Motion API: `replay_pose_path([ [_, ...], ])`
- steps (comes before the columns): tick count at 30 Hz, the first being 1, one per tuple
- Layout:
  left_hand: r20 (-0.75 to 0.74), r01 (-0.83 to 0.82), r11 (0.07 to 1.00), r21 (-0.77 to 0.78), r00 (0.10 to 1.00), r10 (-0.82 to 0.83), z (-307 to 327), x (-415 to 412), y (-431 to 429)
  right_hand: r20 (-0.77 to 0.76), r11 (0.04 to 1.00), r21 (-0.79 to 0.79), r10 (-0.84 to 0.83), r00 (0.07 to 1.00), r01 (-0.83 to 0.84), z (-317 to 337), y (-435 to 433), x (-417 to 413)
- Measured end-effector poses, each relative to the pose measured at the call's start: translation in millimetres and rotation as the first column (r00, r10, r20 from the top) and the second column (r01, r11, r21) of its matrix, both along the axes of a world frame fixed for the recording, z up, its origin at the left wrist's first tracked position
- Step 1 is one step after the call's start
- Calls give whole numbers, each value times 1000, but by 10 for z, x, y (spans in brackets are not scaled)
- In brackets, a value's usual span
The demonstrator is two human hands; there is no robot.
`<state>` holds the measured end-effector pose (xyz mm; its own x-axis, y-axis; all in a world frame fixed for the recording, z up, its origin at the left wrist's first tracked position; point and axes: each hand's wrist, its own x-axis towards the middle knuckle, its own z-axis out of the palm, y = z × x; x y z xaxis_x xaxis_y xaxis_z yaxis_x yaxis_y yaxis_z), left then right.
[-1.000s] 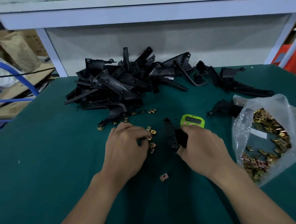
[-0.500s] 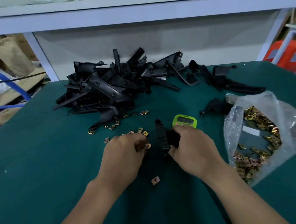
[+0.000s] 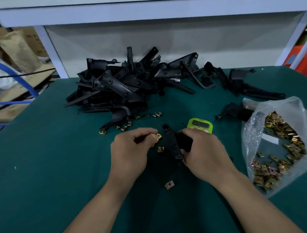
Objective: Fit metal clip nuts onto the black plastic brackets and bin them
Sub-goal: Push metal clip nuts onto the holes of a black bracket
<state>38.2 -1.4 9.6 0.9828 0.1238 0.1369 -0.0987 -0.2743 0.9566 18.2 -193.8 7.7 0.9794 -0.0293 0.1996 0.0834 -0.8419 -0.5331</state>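
Note:
My right hand (image 3: 203, 152) grips a black plastic bracket (image 3: 171, 143) that stands roughly upright over the green mat. Just left of the bracket, my left hand (image 3: 131, 152) pinches a brass-coloured clip nut (image 3: 158, 137) between its fingertips, a short gap from the bracket. Another loose clip nut (image 3: 160, 149) lies below it, and one more clip nut (image 3: 169, 184) lies nearer to me. A big heap of black brackets (image 3: 130, 85) fills the back of the table. Several loose nuts (image 3: 128, 124) lie scattered in front of the heap.
A clear plastic bag (image 3: 279, 143) full of clip nuts lies open at the right. A green digital timer (image 3: 200, 126) sits behind my right hand. More brackets (image 3: 249, 88) trail off to the back right. Cardboard and a blue hose (image 3: 17, 81) lie beyond the table's left edge.
My left hand has lifted a clip nut from the mat and brought it up toward the bracket. My right hand keeps its hold on the bracket.

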Motion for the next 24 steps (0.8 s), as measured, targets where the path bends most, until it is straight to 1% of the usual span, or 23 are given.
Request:
replay_pose_path([
  [2,-39,2,997,-76,999,-5,-5,10,-2,-13,1000,1,-10,1000,10,12,13,4],
  [5,-92,15,991,-136,995,-28,2,22,-10,-41,1000,-4,-19,999,19,43,38,11],
  [7,-119,24,973,-229,992,-52,18,8,-27,-54,1000,7,-21,998,22,63,43,2],
  [9,-129,38,940,-340,988,-87,44,-12,-46,-46,1000,15,-24,999,25,77,39,-7],
  [12,-107,83,909,-409,985,-138,67,-43,-65,-39,999,36,-39,998,40,98,32,-24],
  [16,-127,118,888,-444,973,-193,89,-62,-83,8,997,65,-44,999,43,108,22,-29],
  [20,-175,134,932,-336,964,-202,90,-93,-115,71,995,104,-21,997,14,116,44,-44],
  [24,-172,137,911,-389,961,-218,113,-105,-129,128,995,93,15,992,-28,108,38,-34],
])
